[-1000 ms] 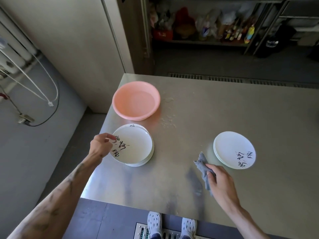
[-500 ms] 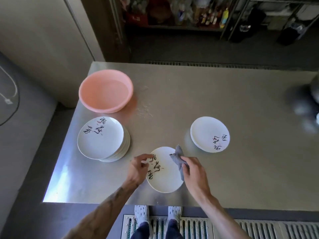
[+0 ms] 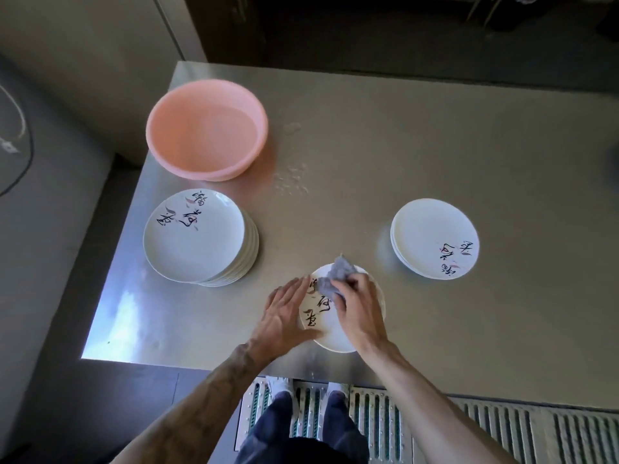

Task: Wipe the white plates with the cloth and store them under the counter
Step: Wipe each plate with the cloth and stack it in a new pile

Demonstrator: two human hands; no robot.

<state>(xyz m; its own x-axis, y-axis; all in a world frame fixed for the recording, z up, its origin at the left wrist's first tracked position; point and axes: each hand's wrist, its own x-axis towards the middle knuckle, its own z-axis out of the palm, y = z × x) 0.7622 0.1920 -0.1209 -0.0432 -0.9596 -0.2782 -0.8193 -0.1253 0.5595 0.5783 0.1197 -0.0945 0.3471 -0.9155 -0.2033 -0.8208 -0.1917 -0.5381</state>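
Observation:
A white plate point(image 3: 318, 324) with black brush lettering lies near the front edge of the steel counter point(image 3: 402, 145). My left hand point(image 3: 284, 316) rests flat with straight fingers against the plate's left rim. My right hand point(image 3: 360, 311) grips a crumpled grey cloth point(image 3: 335, 276) and presses it on the plate's far half. A tall stack of white plates point(image 3: 197, 236) stands to the left. A low stack of plates point(image 3: 433, 237) sits to the right.
A pink plastic basin point(image 3: 206, 128) stands at the counter's far left corner, with water drops point(image 3: 291, 182) beside it. A metal floor grate point(image 3: 385, 420) and my feet show below the front edge. A wall runs along the left.
My left hand took the top plate from the left stack and set it in front of me. It now lies flat at the rim, and my right hand has moved the cloth onto the plate.

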